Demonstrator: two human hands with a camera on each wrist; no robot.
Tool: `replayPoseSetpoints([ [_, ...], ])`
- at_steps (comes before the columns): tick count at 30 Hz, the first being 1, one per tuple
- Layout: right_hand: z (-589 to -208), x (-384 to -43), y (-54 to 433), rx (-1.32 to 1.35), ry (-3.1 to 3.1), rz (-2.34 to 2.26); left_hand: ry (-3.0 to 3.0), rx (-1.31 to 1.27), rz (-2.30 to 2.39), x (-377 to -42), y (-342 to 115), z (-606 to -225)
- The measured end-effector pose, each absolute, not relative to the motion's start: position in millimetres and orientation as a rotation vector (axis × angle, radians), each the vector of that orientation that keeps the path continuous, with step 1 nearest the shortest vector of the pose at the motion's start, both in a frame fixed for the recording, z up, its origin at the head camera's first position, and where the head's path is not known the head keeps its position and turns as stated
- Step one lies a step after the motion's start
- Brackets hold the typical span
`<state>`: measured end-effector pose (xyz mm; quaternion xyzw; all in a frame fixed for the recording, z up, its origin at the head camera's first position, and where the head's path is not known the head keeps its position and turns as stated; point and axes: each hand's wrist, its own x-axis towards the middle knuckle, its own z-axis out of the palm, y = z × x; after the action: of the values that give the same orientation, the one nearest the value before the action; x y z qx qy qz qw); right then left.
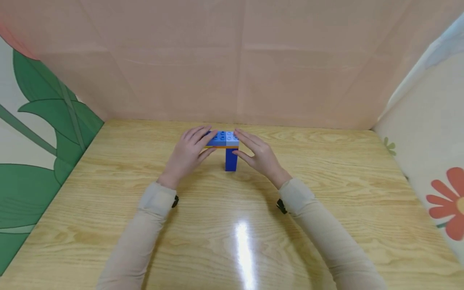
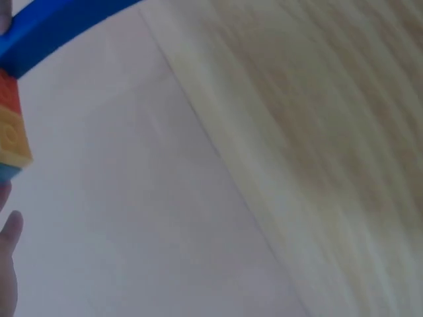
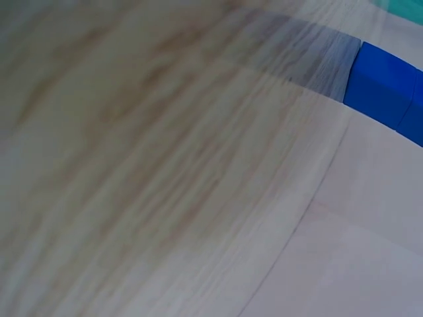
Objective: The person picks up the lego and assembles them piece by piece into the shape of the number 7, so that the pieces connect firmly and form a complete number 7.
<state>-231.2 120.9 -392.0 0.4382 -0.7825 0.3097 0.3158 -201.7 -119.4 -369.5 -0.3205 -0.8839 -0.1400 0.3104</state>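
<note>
A toy building-brick structure stands near the back of the table, with a blue studded brick (image 1: 217,139) and a light blue studded brick (image 1: 231,137) side by side on top. Beneath them runs a thin orange-yellow layer, and a dark blue column (image 1: 230,160) reaches down under the right end. My left hand (image 1: 189,149) grips the left end, hiding it, fingers over the top and thumb along the front. At the right end my right hand (image 1: 260,155) holds the bricks between fingertips on top and thumb in front. The left wrist view shows an orange brick (image 2: 12,140) at its edge.
The wood-grained table (image 1: 326,225) carries a bright light reflection at the front. Behind it hangs a pinkish cloth backdrop (image 1: 235,64). Panels with painted leaves (image 1: 43,121) and a red flower (image 1: 449,203) flank the left and right edges.
</note>
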Motion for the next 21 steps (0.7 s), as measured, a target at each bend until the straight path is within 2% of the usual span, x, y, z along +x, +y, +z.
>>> replayPoseSetpoints([
  [10,-390,-229,120,1.06,-2.247,1.019,-2.401,-0.739,-0.708,-200,-127,-376],
  [21,-391,-230,118,0.926,-2.424,1.451,-2.417,-0.547,-1.369,-202,-116,-380],
])
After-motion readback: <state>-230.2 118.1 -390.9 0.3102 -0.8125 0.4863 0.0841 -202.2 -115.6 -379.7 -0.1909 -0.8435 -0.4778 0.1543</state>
